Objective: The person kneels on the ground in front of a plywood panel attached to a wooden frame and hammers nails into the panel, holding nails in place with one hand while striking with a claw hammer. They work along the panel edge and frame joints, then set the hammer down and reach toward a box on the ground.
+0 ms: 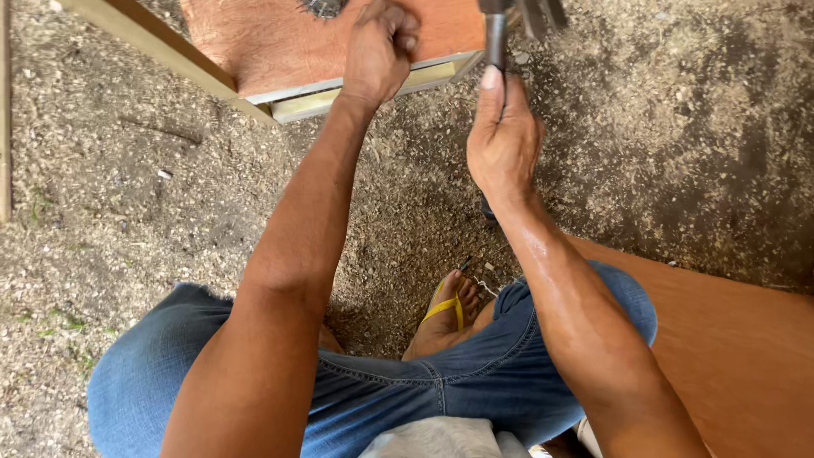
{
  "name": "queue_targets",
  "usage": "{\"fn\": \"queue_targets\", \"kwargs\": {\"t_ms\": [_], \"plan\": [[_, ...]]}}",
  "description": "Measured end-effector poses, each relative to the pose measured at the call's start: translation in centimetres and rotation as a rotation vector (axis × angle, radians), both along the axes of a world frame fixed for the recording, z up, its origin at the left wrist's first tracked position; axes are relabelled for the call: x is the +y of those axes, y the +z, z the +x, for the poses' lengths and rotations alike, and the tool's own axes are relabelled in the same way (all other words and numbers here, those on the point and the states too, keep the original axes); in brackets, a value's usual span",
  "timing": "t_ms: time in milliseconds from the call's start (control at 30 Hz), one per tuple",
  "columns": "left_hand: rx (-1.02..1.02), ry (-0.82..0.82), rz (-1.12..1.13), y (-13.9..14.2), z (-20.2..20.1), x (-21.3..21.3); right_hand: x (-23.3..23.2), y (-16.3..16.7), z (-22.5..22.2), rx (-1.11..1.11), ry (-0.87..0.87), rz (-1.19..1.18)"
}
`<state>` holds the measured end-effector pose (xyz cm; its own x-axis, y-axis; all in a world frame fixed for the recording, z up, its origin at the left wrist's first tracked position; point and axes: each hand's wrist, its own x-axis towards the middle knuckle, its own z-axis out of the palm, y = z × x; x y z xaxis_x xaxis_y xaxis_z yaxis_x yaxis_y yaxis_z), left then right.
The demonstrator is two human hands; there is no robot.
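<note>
My right hand (504, 140) grips the dark handle of a claw hammer (496, 38), whose metal head reaches the top edge of the view. My left hand (377, 51) is closed into a fist and rests on a reddish-brown wooden board (271, 38) with a pale edge. Whether the fist pinches anything is hidden by the fingers. The hammer head hangs just right of the board's corner.
Sawdust covers the ground (127, 187) all around. A pale timber strip (153, 42) runs diagonally at the top left. Another reddish board (738, 348) lies at the lower right. My knees in blue jeans (407, 390) and a foot in a yellow sandal (445, 314) sit below.
</note>
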<state>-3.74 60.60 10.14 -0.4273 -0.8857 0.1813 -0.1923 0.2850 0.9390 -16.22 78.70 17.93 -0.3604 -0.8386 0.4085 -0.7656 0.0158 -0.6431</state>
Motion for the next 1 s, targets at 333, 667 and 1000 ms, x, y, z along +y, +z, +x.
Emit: {"fn": "queue_targets", "kwargs": {"t_ms": [333,667,1000], "plan": [[-0.231,0.623,-0.560,0.1,4.4,-1.2,-1.0,-0.4,0.1,-0.017,-0.053,0.212],[-0.133,0.553,-0.422,-0.1,3.9,-1.5,-1.5,-1.6,0.2,-0.071,-0.119,0.464],[-0.190,0.595,-0.338,-0.2,3.1,-0.7,-1.7,-1.2,1.0,-0.081,-0.122,0.722]]}}
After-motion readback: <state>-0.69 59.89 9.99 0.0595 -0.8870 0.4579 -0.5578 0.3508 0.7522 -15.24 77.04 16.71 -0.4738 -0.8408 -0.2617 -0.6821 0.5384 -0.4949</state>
